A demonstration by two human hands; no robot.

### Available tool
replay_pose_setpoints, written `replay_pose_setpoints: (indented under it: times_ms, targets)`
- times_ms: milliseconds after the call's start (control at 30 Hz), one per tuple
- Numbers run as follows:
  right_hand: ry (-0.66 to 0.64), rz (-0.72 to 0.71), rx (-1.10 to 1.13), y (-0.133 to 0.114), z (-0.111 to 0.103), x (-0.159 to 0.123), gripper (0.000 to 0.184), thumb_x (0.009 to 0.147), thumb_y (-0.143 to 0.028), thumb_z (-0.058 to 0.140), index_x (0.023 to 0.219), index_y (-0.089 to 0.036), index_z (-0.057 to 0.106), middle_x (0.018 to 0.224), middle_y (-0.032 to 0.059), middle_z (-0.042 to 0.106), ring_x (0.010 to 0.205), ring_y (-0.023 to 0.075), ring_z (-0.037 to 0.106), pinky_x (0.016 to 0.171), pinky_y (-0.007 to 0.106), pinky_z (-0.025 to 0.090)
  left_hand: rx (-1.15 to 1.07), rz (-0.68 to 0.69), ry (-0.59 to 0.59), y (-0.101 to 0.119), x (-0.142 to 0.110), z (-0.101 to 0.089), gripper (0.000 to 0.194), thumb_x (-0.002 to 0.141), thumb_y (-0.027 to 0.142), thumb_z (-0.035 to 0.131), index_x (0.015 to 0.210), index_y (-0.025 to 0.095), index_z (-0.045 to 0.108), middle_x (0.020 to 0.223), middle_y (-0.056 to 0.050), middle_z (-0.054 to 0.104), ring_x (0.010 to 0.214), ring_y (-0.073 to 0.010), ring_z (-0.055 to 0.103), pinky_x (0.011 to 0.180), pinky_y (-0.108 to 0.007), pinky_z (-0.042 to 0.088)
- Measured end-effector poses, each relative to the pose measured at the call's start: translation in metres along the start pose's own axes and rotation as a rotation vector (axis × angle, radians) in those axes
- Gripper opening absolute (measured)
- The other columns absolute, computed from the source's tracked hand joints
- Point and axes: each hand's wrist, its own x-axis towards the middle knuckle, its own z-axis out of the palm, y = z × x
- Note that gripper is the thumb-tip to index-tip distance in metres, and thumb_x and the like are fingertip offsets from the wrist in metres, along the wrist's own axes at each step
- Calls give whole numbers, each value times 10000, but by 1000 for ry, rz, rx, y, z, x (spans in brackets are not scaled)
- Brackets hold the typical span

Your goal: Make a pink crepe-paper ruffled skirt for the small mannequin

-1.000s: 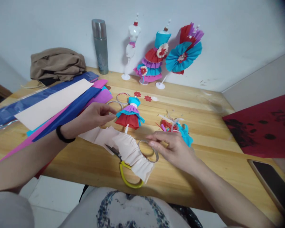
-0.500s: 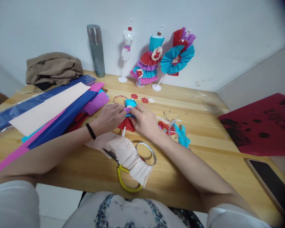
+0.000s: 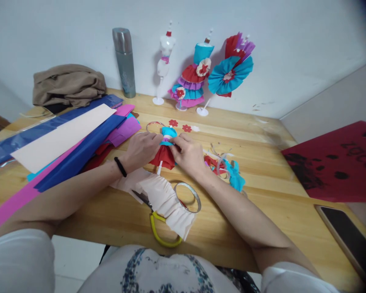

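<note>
Lying on the table is a small dress-form mannequin in a blue crepe-paper top and a red skirt, with a white and purple band at its waist. My left hand grips its left side at the waist, fingers bent around the paper. From the right, my right hand pinches the waist between thumb and fingers. Just below lie a ruffled pale paper strip, a roll of tape and yellow-handled scissors, their blades partly under the paper.
Coloured crepe sheets cover the left side, before a brown cloth and a flask. Three mannequins stand at the back, one in a tiered dress. Paper scraps, a phone and a red bag are to the right.
My fingers have shifted slightly apart at the mannequin's waist, so more of the blue top and the band shows. The red skirt is more exposed; the other things stay put.
</note>
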Motion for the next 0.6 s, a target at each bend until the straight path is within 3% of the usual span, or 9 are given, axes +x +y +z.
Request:
replay_pose_setpoints:
  times_ms: [200,300,600]
  targets:
    - [-37,38,182,8,-5,6,241,917,-300,520,926,-180,729,831,76,671,742,189,595,663,290,419,-159,-33,56,-8,5,3,188,886,183,499,892,149,684,861,-78,678,783,-194,597,639,-291,408]
    - [-69,62,309,13,-4,10,222,898,-295,544,860,-174,726,782,63,674,735,182,595,684,291,428,-352,-52,80,-16,10,9,193,876,210,528,910,136,703,832,-70,683,747,-178,595,650,-286,427]
    - [-96,132,486,23,1,14,259,862,-317,528,687,-168,648,661,31,611,634,156,534,625,281,395,-815,-39,39,-37,16,24,188,829,287,586,846,137,698,771,-28,688,707,-145,580,640,-255,425]
